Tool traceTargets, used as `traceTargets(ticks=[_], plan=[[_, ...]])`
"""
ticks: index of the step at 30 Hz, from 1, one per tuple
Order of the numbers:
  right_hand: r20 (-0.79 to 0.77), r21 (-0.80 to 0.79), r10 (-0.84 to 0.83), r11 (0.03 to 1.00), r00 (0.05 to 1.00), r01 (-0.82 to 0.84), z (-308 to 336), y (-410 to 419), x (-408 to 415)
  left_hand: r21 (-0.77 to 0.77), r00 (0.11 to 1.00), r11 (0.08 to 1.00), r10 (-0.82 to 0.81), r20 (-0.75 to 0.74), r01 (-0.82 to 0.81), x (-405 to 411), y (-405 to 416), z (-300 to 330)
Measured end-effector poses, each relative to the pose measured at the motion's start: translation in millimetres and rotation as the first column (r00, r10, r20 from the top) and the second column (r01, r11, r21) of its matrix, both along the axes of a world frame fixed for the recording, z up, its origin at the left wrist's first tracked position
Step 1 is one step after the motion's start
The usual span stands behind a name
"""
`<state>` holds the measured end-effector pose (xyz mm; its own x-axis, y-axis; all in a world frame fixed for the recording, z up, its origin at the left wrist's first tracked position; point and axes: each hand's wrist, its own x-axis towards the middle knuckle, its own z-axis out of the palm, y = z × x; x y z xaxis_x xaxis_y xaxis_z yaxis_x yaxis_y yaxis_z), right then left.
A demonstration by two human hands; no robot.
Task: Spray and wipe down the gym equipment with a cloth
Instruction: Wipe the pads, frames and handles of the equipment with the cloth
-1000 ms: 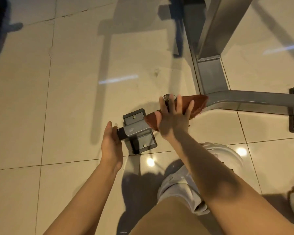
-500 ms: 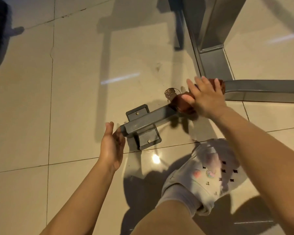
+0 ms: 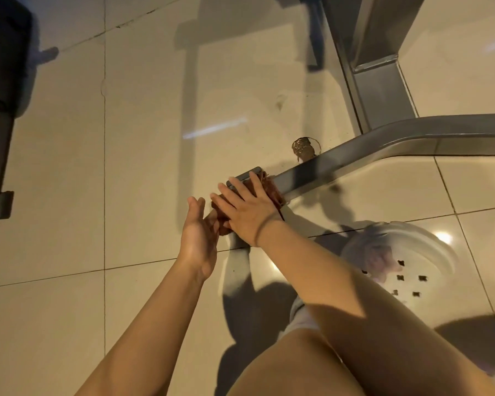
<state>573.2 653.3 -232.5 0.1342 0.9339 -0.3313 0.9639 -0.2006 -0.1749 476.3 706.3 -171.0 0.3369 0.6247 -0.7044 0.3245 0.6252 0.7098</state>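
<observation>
Now, step in hand: wiping the foot end of the grey steel base bar point(image 3: 340, 164) of the gym frame, low on the glossy beige tiled floor point(image 3: 143, 138).
Right grip: the right hand point(image 3: 249, 210) lay flat with straight, spread fingers, pressing the rust-brown cloth point(image 3: 273, 190) down onto the bar's end plate; it pressed rather than clutched.
Left grip: the left hand point(image 3: 197, 235) was open, palm turned toward the bar end at about 9 o'clock of the right hand, fingertips touching the cloth's loose edge and grasping nothing.
Cloth position: bunched under the right palm, at roughly 8 o'clock along the bar from the bend.
Spray bottle: none could be seen.
Other items: a small brown cap-like object point(image 3: 303, 148) sat on the floor just beside the bar at 12 o'clock; a pale perforated clog point(image 3: 397, 252) stood at 4 o'clock.
Doing it well: likely by keeping the palm flat and pressure even, folding the cloth over the plate's edges and bolt corners, and steadying the loose end with the left hand so it does not drag on the floor.
</observation>
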Motion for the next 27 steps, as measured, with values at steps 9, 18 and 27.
traceTargets(ticks=[9,18,27], plan=[[0.096,0.033,0.065,0.997,0.993,-0.069,0.4,-51.6,91.3,0.031,0.999,0.999,0.031,-0.033,-0.03,-4.6,9.2,-6.2],[0.151,0.053,-0.303,0.953,0.941,0.298,4.1,-156.3,218.2,0.059,0.998,0.998,0.01,-0.054,-0.007,-4.5,3.2,-11.6],[0.055,0.021,-0.575,0.818,0.816,0.575,3.4,-128.0,168.4,0.002,0.997,0.999,-0.036,-0.067,0.036,5.6,-9.8,-3.1]])
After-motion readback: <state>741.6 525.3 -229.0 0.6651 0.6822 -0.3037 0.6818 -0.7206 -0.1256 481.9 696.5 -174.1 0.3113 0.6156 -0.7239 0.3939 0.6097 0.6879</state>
